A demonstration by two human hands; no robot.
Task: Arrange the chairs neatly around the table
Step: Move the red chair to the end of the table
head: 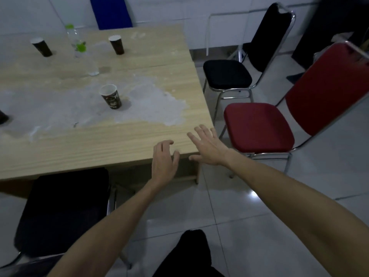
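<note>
1. Reaching out over the near right corner of the worktop (119, 144), both hands are empty: the left hand (163, 162) has its fingers loosely curled, the right hand (207, 148) is spread flat, and neither grips anything.
2. The red chair (259, 126) stands at about 2 o'clock from the hands, just beside the worktop's right edge, turned at an angle with its seat not tucked under.
3. A black chair (227, 73) sits farther along the same side, near 1 o'clock, also angled away.
4. Another black chair (60, 212) is at 7 o'clock, its seat partly under the near edge.
5. A blue chair back (110, 12) shows at 11 o'clock beyond the far edge.
6. The red chair looks the likeliest next to be moved. Its thin metal frame and padded seat suggest it is light and stiff, easy to slide on the smooth floor tiles.
7. The best hold is probably the top rail of the backrest, or backrest and seat edge together; the padding would give under the fingers.
8. Paper cups (110, 96) and a bottle (74, 40) stand on the worktop, so bumping it risks a spill.
</note>
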